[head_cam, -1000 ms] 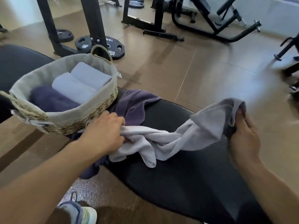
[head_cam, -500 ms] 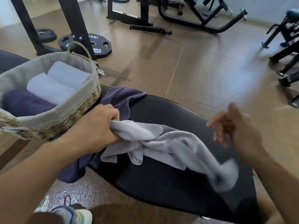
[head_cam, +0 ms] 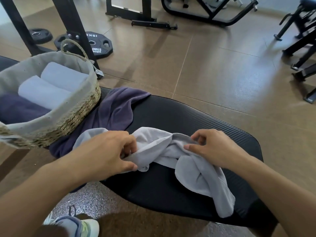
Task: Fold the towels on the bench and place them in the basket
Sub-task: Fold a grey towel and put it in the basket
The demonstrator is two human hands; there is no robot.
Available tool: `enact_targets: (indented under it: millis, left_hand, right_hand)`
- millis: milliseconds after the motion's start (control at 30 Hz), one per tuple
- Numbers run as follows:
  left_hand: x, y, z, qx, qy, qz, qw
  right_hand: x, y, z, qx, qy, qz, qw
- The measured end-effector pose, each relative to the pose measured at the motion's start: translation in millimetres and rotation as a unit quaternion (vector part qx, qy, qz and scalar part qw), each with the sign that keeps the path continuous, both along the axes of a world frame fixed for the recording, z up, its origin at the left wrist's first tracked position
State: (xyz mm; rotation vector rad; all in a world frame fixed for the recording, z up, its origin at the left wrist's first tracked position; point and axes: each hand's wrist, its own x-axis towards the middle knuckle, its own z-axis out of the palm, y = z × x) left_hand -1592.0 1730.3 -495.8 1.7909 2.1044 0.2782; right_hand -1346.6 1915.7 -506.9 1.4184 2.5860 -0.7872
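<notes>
Light grey towel [head_cam: 191, 166] lies crumpled on the black bench pad [head_cam: 196, 120], around 6 o'clock of the frame, one end trailing toward 5 o'clock near the pad's edge. Left hand [head_cam: 109, 151] at the towel's 9 o'clock end, fingers curled, thumb and fingertips pinching a fold of the cloth. Right hand [head_cam: 210, 147] at the towel's 1 o'clock side, fingers bent and a little spread, tips pinching the upper edge, thumb lying flat on the fabric. Purple towel [head_cam: 112, 113] spread unfolded at 10 o'clock of the grey one — partly under it and running under the basket's near side. Woven basket [head_cam: 75, 115] with grey liner sits at 9–10 o'clock, on the bench; inside are two folded light grey towels [head_cam: 51, 86] side by side and a dark purple one [head_cam: 18, 108] touching them. Weight plates [head_cam: 97, 45] on the floor at 11 o'clock beside a black rack upright [head_cam: 71, 23]. A shoe [head_cam: 75, 226] at 7 o'clock — bottom edge.
</notes>
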Motion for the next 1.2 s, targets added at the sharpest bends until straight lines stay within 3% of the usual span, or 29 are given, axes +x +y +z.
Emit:
enact_targets:
  millis: [133, 300, 567, 633, 700, 767, 833, 933, 1100, 1200]
  left_hand:
    - [1.7, 0.6, 2.7, 0.038, -0.003, 0.023, 0.999]
    - [-1.2, 4.2, 3.8, 0.105, -0.061, 0.121, 0.985]
    - [-1.5, 3.3, 9.3, 0.038, -0.062, 0.098, 0.993]
    - [-1.6, 2.2, 10.1, 0.003, -0.012, 0.100, 0.995]
    - [-0.9, 1.6, 7.9, -0.008, 0.043, 0.119, 0.992]
    - [-0.6, 1.6, 4.4, 0.008, 0.013, 0.141, 0.990]
    - [-0.3, 2.9, 4.7, 0.033, -0.047, 0.172, 0.983]
    - [-5.4, 5.9, 9.6, 0.111, -0.096, 0.245, 0.958]
    - [-19.8, 5.4, 14.1, 0.207, -0.095, 0.294, 0.928]
    - [-17.1, 7.9, 14.7, 0.212, -0.150, 0.294, 0.920]
  right_hand:
    - [-1.9, 2.9, -0.9, 0.028, 0.117, -0.044, 0.992]
    - [-4.3, 16.5, 10.1, 0.000, 0.322, -0.168, 0.932]
    - [-1.8, 39.4, 12.5, -0.026, 0.383, -0.279, 0.880]
    - [-2.1, 45.4, 13.6, -0.040, 0.399, -0.305, 0.864]
    - [-3.4, 46.1, 12.1, -0.070, 0.370, -0.267, 0.887]
    - [-4.7, 37.8, 9.7, -0.088, 0.261, -0.150, 0.950]
    - [-4.2, 26.0, 9.4, -0.081, 0.120, -0.049, 0.988]
    - [1.9, 21.1, 13.3, -0.064, 0.035, 0.006, 0.997]
    - [9.0, 25.9, 20.1, -0.009, -0.122, 0.082, 0.989]
    - [6.8, 22.2, 23.9, -0.041, -0.080, 0.081, 0.993]
